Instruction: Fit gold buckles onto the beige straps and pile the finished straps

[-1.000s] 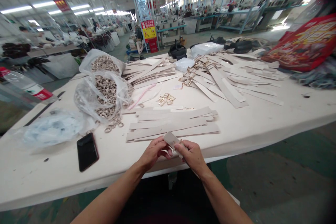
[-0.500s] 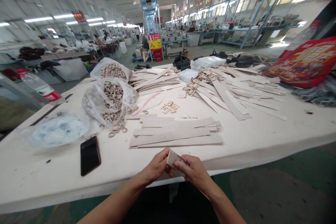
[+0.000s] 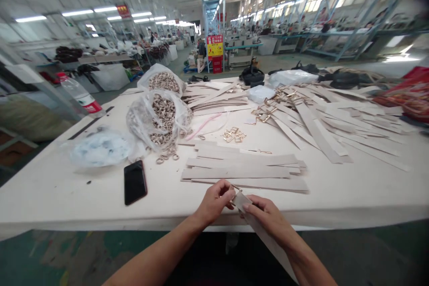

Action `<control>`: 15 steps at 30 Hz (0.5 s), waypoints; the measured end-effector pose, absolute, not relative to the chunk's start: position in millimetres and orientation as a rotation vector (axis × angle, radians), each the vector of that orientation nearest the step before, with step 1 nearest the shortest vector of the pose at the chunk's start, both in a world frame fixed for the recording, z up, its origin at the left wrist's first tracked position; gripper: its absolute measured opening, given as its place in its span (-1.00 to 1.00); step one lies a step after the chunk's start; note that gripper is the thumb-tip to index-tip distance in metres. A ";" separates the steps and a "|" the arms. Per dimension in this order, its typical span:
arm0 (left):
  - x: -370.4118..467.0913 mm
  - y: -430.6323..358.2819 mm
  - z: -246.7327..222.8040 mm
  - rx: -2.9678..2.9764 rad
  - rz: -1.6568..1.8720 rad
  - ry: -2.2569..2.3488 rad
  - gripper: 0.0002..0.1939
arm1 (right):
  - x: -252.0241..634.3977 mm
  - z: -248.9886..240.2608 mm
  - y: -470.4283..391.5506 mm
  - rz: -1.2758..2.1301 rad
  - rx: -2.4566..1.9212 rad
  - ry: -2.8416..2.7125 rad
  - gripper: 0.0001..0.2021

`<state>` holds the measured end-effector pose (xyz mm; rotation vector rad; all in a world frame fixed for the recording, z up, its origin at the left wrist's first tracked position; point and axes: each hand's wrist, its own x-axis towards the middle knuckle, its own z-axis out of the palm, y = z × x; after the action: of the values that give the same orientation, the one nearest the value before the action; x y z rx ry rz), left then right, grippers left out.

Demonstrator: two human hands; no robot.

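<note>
At the table's near edge my left hand [image 3: 217, 200] is closed, thumb and fingers pinching a gold metal buckle [image 3: 236, 189]. My right hand [image 3: 268, 214] grips a beige strap [image 3: 241, 201] close to its end, thumb on top. The strap's end lies at the buckle; whether it is threaded through I cannot tell. Its long tail [image 3: 273, 246] hangs down under my right forearm. Just beyond my hands lies a stack of flat beige strips [image 3: 241, 172]. Several loose gold buckles [image 3: 233, 134] form a small heap behind that stack.
Plastic bags of beige loops [image 3: 162, 118] stand left of the strips. A phone [image 3: 135, 182] and a clear plastic bag [image 3: 100, 148] lie at left, near a bottle [image 3: 80, 96]. Straps with buckles [image 3: 321, 129] spread across the right. A red bag [image 3: 407, 94] sits far right.
My view has swung left. My left hand now pinches a buckle at the strap's end, and the strap's tail shows below my right hand; before, both hands were close around the strap end.
</note>
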<state>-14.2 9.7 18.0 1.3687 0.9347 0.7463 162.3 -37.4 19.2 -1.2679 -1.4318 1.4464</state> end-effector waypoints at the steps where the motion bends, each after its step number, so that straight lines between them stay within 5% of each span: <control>1: -16.7 11.3 18.9 1.207 0.734 0.875 -0.73 | 162.4 23.9 -35.0 1.438 -1.279 -1.476 -0.70; 10: -37.4 47.4 41.2 1.130 0.792 0.749 -0.70 | 155.0 99.7 39.1 1.242 -1.393 -2.161 -0.72; 15: -58.4 81.4 11.5 1.182 1.025 0.932 -0.69 | 124.0 87.6 104.8 0.894 -1.575 -2.376 -0.81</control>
<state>-58.4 81.4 11.5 1.1819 0.9316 1.0251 124.0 104.8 87.6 -1.5748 -2.3763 0.8942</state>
